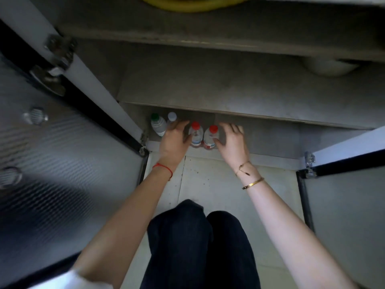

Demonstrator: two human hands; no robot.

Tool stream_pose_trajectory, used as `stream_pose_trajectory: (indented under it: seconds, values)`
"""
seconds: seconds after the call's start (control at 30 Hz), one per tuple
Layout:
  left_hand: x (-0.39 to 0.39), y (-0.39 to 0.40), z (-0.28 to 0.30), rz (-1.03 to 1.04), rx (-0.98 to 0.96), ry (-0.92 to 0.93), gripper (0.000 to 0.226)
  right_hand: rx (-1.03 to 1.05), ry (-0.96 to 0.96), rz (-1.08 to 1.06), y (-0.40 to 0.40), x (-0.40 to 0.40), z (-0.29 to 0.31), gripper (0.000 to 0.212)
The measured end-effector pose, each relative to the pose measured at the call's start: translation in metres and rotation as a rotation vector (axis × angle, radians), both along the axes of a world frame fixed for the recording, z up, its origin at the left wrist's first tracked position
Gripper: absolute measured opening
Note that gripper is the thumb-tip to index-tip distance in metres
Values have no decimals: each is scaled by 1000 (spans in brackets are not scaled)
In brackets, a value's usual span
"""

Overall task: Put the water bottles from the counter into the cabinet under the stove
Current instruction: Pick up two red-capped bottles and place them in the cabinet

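Two clear water bottles with red caps stand upright side by side at the front of the cabinet floor (260, 138): the left red-capped bottle (196, 133) and the right red-capped bottle (210, 136). My left hand (175, 138) rests against the left one with its fingers spread and relaxed. My right hand (233, 140) touches the side of the right one, fingers loosely extended. Further left stand a green-capped bottle (158, 124) and a white-capped bottle (172, 117), partly hidden behind my left hand.
Both cabinet doors hang open: the left door (52, 153) with ribbed glass and round knobs, the right door (345, 184). A shelf (229, 90) spans the cabinet above the bottles. My knees (198, 236) in dark trousers are over the tiled floor (208, 180).
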State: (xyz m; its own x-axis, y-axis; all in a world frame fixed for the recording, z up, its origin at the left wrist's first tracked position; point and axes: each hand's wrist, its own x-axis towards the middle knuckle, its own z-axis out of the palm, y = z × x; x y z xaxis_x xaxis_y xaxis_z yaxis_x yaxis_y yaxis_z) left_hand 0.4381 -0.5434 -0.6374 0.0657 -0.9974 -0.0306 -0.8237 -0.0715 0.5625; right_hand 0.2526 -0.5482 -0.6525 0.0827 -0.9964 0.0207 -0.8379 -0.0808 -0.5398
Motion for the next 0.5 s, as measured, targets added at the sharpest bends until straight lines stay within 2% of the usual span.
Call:
stream_pose_trajectory:
  seconds: [0.23,0.5]
  values:
    - [17,67,159,-45,-37,-73,45,86,-5,54,50,9,148,48]
    - [35,164,356,37,-135,-112,39,33,-54,193,112,12,342,47]
